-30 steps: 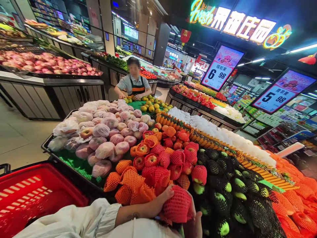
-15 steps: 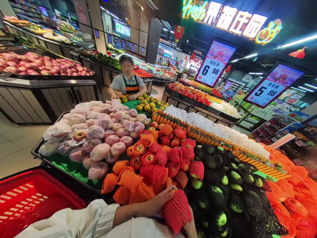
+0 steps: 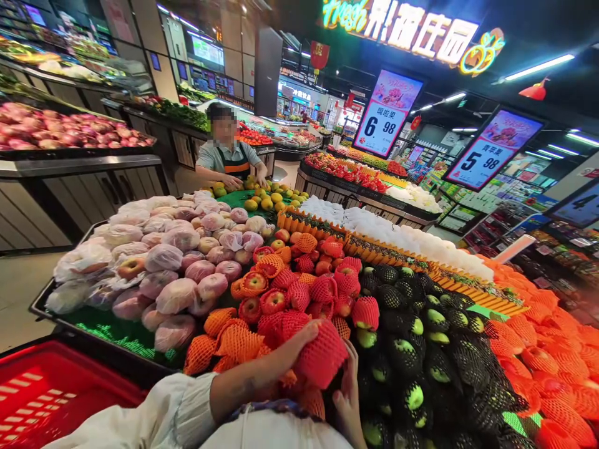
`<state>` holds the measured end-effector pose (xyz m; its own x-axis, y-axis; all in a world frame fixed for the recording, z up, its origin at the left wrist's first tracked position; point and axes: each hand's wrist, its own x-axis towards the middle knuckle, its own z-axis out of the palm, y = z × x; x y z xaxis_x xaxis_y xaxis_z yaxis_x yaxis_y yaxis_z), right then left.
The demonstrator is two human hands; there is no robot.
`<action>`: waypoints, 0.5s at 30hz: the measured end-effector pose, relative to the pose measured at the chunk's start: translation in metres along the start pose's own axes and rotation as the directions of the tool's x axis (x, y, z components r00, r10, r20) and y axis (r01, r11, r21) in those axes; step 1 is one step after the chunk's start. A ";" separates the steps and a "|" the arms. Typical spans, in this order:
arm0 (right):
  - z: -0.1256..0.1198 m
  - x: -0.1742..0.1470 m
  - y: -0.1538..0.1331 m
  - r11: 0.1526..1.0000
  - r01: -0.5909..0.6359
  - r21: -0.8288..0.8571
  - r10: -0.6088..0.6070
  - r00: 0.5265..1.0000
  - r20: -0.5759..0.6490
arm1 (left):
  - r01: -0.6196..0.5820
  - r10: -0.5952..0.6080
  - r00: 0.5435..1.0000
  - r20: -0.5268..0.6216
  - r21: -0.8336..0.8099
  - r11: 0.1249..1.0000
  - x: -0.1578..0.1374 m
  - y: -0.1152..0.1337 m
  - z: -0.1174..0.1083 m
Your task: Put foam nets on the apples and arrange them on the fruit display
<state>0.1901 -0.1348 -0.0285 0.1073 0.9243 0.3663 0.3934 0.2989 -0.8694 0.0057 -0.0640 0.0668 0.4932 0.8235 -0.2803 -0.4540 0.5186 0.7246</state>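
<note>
Between my two hands is an apple in a red foam net [image 3: 322,357], its fruit covered by the mesh. My left hand [image 3: 296,347] grips its upper left side, fingers closed over the net. On the other side, the fingers of my right hand [image 3: 347,388] press along the net's right edge. Just beyond lie red apples [image 3: 276,299] in red and orange foam nets. Empty-looking orange nets [image 3: 241,340] are bunched to the left. Green apples [image 3: 414,399] in black nets fill the area right of my hands.
A red shopping basket [image 3: 60,386] stands at the lower left. Film-wrapped apples [image 3: 175,296] are heaped left on the stand. Orange-netted fruit [image 3: 552,374] lies at the right. Across the stand, a worker in a striped apron [image 3: 236,165] reaches into yellow-green mangoes [image 3: 266,202].
Both hands have raised the netted apple slightly and farther over the stand. More of my right hand's fingers show now. The view has swung a little right; the worker's hands have shifted among the mangoes.
</note>
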 end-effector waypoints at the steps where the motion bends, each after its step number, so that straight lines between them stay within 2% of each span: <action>1: 0.002 0.001 0.004 0.996 0.019 -0.085 -0.019 1.000 -0.003 | -0.078 0.079 0.995 -0.053 0.031 0.996 0.009 0.013 -0.003; 3: 0.008 -0.001 0.016 0.957 0.040 -0.286 -0.033 0.999 0.027 | -0.192 0.207 0.967 -0.150 0.108 0.976 0.031 0.043 -0.013; 4: 0.012 -0.003 0.023 0.918 0.051 -0.394 -0.027 0.997 0.067 | -0.266 0.303 0.930 -0.209 0.186 0.946 0.043 0.059 -0.019; 5: 0.016 -0.006 0.031 0.873 0.045 -0.487 0.002 0.995 0.096 | -0.334 0.406 0.887 -0.222 0.298 0.894 0.055 0.076 -0.026; 6: 0.021 -0.009 0.040 0.835 0.047 -0.548 0.012 0.995 0.103 | -0.383 0.505 0.826 -0.251 0.408 0.829 0.068 0.092 -0.034; 8: 0.029 -0.014 0.056 0.794 0.032 -0.607 0.040 0.994 0.105 | -0.383 0.652 0.712 -0.260 0.634 0.671 0.090 0.119 -0.051; 10: 0.034 -0.016 0.069 0.783 0.058 -0.619 0.024 0.992 0.124 | -0.290 0.744 0.636 -0.206 0.829 0.478 0.110 0.136 -0.068; 12: 0.037 -0.014 0.075 0.776 0.069 -0.627 -0.006 0.995 0.102 | -0.156 0.770 0.629 -0.109 0.952 0.262 0.126 0.143 -0.082; 13: 0.037 -0.013 0.076 0.772 0.078 -0.631 -0.021 0.995 0.097 | -0.082 0.762 0.643 -0.075 0.983 0.166 0.133 0.142 -0.088; 15: 0.036 -0.010 0.075 0.765 0.100 -0.636 -0.052 0.994 0.094 | 0.056 0.709 0.705 -0.035 0.998 -0.007 0.143 0.137 -0.098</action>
<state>0.1858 -0.1135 -0.1089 0.0010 0.9257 0.3783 0.8926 0.1698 -0.4177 -0.0588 0.1478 0.0642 0.0001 0.9557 0.2944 0.7717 -0.1873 0.6078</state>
